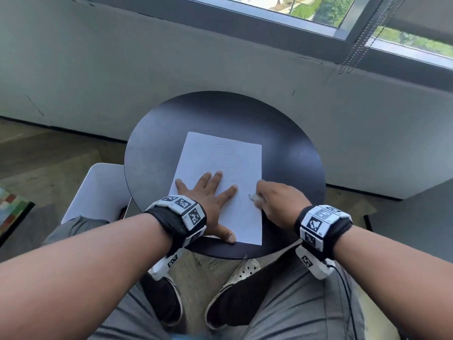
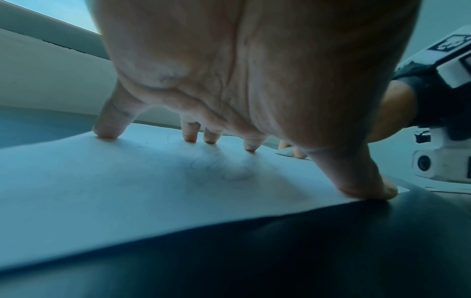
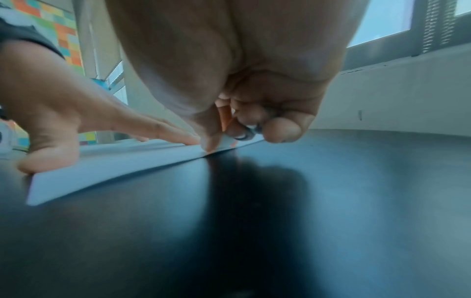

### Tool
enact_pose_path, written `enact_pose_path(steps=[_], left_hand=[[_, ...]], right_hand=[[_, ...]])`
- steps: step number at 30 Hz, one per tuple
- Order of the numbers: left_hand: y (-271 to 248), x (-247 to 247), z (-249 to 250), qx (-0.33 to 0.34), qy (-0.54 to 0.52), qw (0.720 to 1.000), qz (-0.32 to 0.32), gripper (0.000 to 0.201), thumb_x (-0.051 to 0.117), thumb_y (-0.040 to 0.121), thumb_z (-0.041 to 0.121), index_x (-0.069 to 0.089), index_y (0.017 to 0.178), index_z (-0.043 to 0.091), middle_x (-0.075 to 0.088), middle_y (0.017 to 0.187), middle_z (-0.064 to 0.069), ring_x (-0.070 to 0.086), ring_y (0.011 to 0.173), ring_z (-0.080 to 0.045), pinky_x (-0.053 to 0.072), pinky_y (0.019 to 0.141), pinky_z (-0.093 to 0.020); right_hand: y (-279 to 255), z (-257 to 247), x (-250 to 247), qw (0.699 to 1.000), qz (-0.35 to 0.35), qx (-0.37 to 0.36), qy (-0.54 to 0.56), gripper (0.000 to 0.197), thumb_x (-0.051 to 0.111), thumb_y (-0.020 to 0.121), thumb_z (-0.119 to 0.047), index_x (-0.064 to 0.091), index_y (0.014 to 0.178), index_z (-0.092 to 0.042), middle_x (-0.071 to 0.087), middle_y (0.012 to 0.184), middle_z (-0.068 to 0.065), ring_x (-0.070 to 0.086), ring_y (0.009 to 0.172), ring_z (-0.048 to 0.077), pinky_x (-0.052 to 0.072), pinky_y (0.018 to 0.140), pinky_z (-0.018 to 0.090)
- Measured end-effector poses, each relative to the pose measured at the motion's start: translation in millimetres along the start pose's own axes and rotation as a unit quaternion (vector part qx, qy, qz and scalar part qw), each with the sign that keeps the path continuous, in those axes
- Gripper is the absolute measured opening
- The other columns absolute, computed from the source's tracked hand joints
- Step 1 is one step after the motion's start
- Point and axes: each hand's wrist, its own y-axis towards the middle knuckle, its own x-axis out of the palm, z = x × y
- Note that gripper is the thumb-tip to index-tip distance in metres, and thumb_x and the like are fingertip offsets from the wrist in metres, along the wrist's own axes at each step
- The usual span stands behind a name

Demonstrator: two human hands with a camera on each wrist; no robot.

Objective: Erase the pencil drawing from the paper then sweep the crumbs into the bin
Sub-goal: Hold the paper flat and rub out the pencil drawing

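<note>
Your right hand [image 1: 277,200]: grip narrow, fingers curled round a small white eraser [image 1: 253,198], thumb and fingertips pinching it against the right edge of the paper [image 1: 220,155]; the right wrist view shows the curled fingers [image 3: 280,129] low over the sheet's edge, with a pale sliver of the eraser [image 3: 226,141] between them, though most of it is hidden. Your left hand [image 1: 208,200]: grip wide, holding nothing, fingers spread flat on the near half of the paper, thumb [image 1: 229,235] at the near edge where sheet meets table; the left wrist view shows the fingertips [image 2: 107,133] pressing down on the sheet. Paper: one white sheet, lying flat near the middle of the table [image 1: 294,155], long side running away from you, near edge close to the table's near rim. Pencil drawing [image 2: 224,167]: faint looping lines under and just beyond your left fingertips, barely readable from the head view; how much of it is rubbed out you cannot tell. Crumbs: one small dark speck [image 1: 249,194] on the paper just left of the eraser; others too small to make out. Table: round, dark, matt. Bin [image 1: 98,190]: white, on the floor, just beside the table's left edge and partly tucked under it. Wrist bands [image 1: 181,212], black with white marker blocks, one on each wrist. Your knees and shoes [image 1: 242,273] below the table's near rim. Grey wall and window [image 1: 318,11] beyond.
</note>
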Motion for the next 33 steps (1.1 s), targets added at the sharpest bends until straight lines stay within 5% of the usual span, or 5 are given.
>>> enact_pose_path(steps=[6,10,15,26,33], left_hand=[[-2.4,-1.4,3.0,-0.006,0.003,1.0,-0.01,0.125,0.051,0.055,0.097,-0.018,0.148,0.049,-0.031,0.16,0.002,-0.02,0.15,-0.024,0.007,0.103,-0.081],[-4.3,-2.1,4.2,-0.009,0.004,1.0,-0.007,0.125,0.052,0.054,0.096,-0.017,0.148,0.05,-0.03,0.161,0.003,-0.019,0.15,-0.024,0.008,0.103,-0.081],[-7.7,-2.7,3.6,-0.004,-0.004,1.0,-0.005,0.125,0.052,0.056,0.095,-0.014,0.151,0.048,-0.028,0.162,0.0,-0.018,0.151,-0.027,0.005,0.104,-0.081],[-7.6,-23.0,-18.2,0.046,0.042,0.998,-0.028,0.09,0.024,0.074,0.094,0.003,0.15,0.052,-0.011,0.166,0.003,-0.004,0.151,-0.021,0.023,0.112,-0.061],[-5.8,-10.4,-28.2,0.08,0.082,0.993,0.004,0.101,0.055,0.072,0.082,-0.005,0.149,0.055,-0.017,0.165,0.003,-0.011,0.151,-0.025,0.008,0.118,-0.06]], right_hand=[[-31.8,-25.9,12.8,0.98,-0.059,-0.189,-0.006,0.011,0.049,0.096,-0.034,0.041,0.102,-0.029,0.05,0.093,-0.005,0.053,0.086,0.022,0.046,0.07,0.039],[-2.5,-13.9,-5.9,1.0,-0.016,-0.011,-0.006,0.027,0.039,0.1,-0.045,0.042,0.096,-0.019,0.057,0.094,0.002,0.054,0.085,0.029,0.04,0.068,0.035],[-11.9,-52.3,5.0,0.984,-0.059,-0.166,-0.003,0.023,0.052,0.095,-0.033,0.048,0.116,-0.024,0.058,0.11,-0.002,0.057,0.1,0.024,0.048,0.076,0.037],[6.8,-10.3,-15.7,0.998,-0.046,0.029,0.036,0.023,0.045,0.098,-0.043,0.051,0.103,-0.021,0.062,0.106,0.001,0.057,0.096,0.028,0.049,0.081,0.039],[8.3,-17.9,-12.4,0.999,-0.026,0.032,-0.004,0.024,0.038,0.1,-0.042,0.038,0.092,-0.02,0.059,0.097,0.002,0.058,0.089,0.032,0.05,0.075,0.04]])
